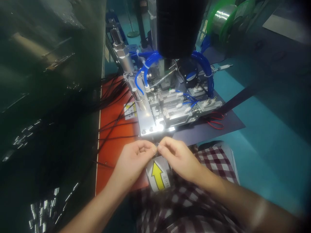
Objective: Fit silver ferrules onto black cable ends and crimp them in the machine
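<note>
My left hand (135,159) and my right hand (179,156) meet at the front of a metal machine fixture (167,113). Thumb and forefinger are pinched together on both. Between the fingertips a tiny shiny piece (157,145) shows, mostly covered, and its kind cannot be made out. Just below the fingers lies a white label with a yellow arrow (157,174). Several thin black cables (116,124) run across the orange-red surface (110,145) to the left of my left hand.
Blue air tubes (152,60) arch over the fixture beneath a dark cylinder (181,27). A green spool of wire (222,19) hangs at upper right. Several shiny metal pieces (42,210) lie on the dark surface at left. Red wires (216,121) stick out at the fixture's right.
</note>
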`<state>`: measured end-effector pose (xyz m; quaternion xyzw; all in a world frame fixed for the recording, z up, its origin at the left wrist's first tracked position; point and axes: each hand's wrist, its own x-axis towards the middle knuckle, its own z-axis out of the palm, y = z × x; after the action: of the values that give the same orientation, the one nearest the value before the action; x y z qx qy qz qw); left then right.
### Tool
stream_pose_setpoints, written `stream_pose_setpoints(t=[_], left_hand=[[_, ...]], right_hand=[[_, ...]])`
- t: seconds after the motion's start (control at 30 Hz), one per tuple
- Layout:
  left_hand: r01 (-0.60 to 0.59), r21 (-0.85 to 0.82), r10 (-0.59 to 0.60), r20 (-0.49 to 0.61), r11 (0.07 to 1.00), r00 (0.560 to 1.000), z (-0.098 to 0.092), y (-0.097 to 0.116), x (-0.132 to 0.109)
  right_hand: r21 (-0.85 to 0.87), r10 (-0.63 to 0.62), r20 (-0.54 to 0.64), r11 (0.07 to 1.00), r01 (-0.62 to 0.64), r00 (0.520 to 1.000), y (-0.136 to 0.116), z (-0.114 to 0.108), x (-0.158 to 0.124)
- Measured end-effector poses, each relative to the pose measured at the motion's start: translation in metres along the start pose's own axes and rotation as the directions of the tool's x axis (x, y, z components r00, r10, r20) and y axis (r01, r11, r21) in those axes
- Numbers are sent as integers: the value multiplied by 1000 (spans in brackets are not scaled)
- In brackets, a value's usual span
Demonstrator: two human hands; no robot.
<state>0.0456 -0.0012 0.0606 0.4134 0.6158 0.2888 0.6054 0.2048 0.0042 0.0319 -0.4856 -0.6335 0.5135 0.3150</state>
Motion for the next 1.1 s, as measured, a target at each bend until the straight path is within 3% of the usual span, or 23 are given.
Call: stream_pose_setpoints(t=[0.2,0.33,0.53,0.63,0.73,0.93,1.1], left_hand=[[17,-25,-16,38,1000,999,-1,2,0],[14,2,-14,21,1000,1000,-1,1,0],[-188,276,208,-44,943,977,-3,-9,0],[-368,487,450,-58,792,891,-6,-18,0],[-507,635,626,46,583,778,-11,-25,2],[-628,715,675,302,306,673,-23,-32,11],[-635,760,657,408,141,634,-27,-32,15]], right_hand=[[70,-124,14,990,123,992,2,-1,2],[203,-107,46,974,96,993,8,-1,6],[277,-37,39,961,25,999,14,-9,16],[280,7,47,960,-20,999,16,-10,17],[279,50,44,958,-60,998,18,-8,17],[286,68,69,955,-85,995,26,-7,19],[249,45,69,967,-61,997,33,-8,21]])
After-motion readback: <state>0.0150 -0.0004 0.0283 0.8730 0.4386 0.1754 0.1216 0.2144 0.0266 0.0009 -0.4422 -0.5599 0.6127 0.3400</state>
